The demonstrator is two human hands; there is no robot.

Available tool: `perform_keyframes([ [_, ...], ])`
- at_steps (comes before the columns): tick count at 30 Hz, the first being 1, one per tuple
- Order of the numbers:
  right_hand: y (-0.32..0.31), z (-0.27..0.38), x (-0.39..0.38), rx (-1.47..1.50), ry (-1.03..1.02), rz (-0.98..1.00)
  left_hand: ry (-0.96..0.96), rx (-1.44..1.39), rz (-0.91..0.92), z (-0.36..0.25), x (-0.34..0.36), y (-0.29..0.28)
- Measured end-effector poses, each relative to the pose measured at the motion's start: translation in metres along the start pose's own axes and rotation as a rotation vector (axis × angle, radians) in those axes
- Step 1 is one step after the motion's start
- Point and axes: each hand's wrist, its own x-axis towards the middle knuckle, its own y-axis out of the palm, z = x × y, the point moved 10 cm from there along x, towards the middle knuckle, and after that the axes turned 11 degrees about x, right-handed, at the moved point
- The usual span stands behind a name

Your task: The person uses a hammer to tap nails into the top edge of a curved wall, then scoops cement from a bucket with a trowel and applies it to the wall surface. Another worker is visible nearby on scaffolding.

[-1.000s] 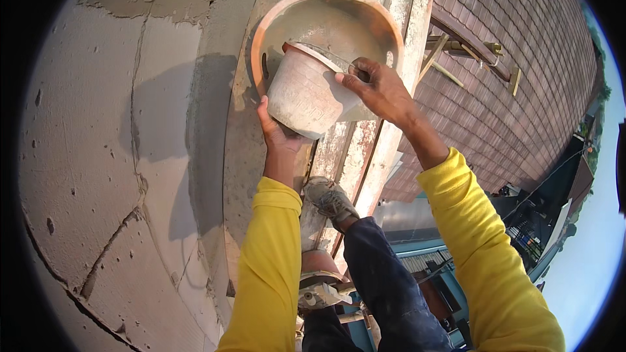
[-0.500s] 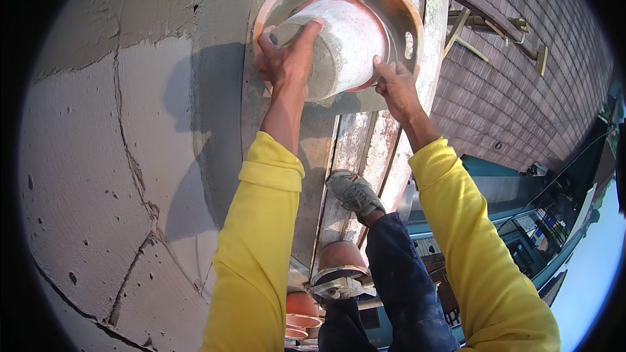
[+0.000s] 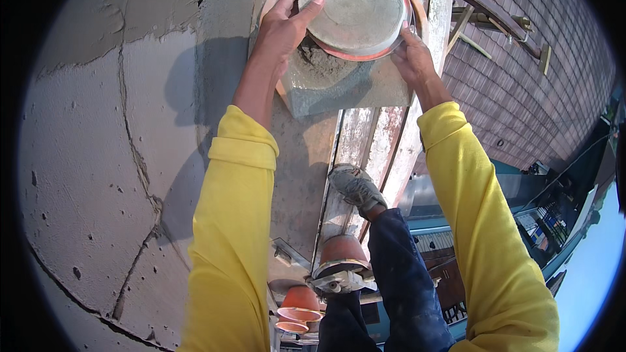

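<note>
A mortar-caked bucket [image 3: 355, 6] is held upturned, its round grey bottom facing me and its reddish rim below. My left hand [image 3: 280, 29] is closed on its left side, thumb on the edge of the bottom and fingers partly hidden behind. My right hand [image 3: 414, 55] grips the bucket at its right, near the rim. Behind it is a wide reddish-brown basin [image 3: 419, 10], mostly covered by the bucket. Wet mortar [image 3: 319, 65] shows just below the bucket, on a grey, mortar-smeared flat surface [image 3: 352, 94].
Weathered planks [image 3: 358, 137] run beneath me, and my shoe [image 3: 355, 186] stands on them. A rough, cracked wall [image 3: 85, 156] with fresh render at its top rises at left. Orange buckets [image 3: 303, 303] sit lower down. A tiled roof [image 3: 515, 72] lies right, with a drop beyond the planks.
The bucket has tipped further over, so its bottom now faces me. Both hands have shifted with it, and wet mortar shows below it.
</note>
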Motion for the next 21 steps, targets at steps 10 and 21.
perform_keyframes([
  [10,0.047,0.057,-0.128,0.050,-0.164,-0.176,0.407,-0.068,-0.202,-0.091,-0.110,-0.006],
  [21,0.076,0.022,-0.078,-0.024,-0.068,-0.019,-0.585,-0.156,-0.305,0.201,-0.409,0.029],
])
